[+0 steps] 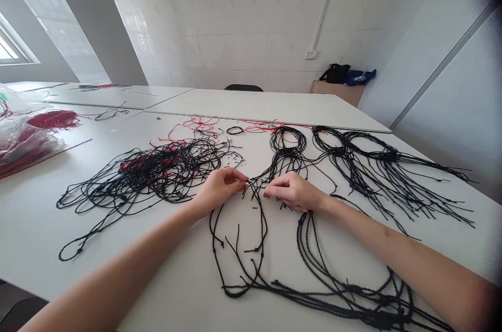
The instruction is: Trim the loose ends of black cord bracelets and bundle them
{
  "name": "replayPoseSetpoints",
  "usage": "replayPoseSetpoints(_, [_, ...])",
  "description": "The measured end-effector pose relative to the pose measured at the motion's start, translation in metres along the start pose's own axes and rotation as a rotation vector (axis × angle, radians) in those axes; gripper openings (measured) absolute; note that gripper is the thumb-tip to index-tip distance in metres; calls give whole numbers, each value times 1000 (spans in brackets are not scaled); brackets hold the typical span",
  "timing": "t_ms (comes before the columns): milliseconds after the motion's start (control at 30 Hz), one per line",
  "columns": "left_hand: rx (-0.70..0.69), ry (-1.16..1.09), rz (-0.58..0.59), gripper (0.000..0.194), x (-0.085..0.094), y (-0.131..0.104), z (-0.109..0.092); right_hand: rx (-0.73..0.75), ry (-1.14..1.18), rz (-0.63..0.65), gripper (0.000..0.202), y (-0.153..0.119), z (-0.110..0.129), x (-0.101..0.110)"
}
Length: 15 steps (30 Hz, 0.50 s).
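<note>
My left hand (224, 186) is closed, thumb and forefinger pinching a black cord (254, 184) near the middle of the table. Just to its right, my right hand (296, 191) is also closed in a pinch, its fingertips at the thin ends of the same cord. What exactly lies between the right fingertips is partly hidden. Below both hands, a knotted black cord loop (215, 251) lies on the white tabletop. Beneath my right forearm rests a bundle of black cords (333, 290), partly covered by the arm.
A tangled heap of black cords (164, 164) lies to the left. Tied black bundles (288, 151) lie at the right, with red threads (254, 127) behind. A plastic bag (35, 144) with red cords sits far left. A chair back (243, 88) stands behind the tables.
</note>
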State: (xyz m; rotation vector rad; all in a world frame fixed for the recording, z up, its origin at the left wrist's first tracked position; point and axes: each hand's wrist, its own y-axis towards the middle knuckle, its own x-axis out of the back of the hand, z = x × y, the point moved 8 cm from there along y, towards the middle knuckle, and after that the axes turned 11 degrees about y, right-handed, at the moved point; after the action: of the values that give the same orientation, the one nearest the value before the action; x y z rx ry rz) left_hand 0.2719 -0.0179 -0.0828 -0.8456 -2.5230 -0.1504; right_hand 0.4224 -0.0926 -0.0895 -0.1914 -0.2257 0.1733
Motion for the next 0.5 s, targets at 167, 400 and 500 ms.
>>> replayPoseSetpoints(167, [87,-61,8,22,0,-4,2,6,-2,-5,30,0,2,1])
replayPoseSetpoints(400, [58,-180,27,31,-4,-2,4,17,-6,-2,32,1,2,1])
replayPoseSetpoints(500, [22,-208,0,25,-2,-1,3,19,-5,-4,33,0,1,1])
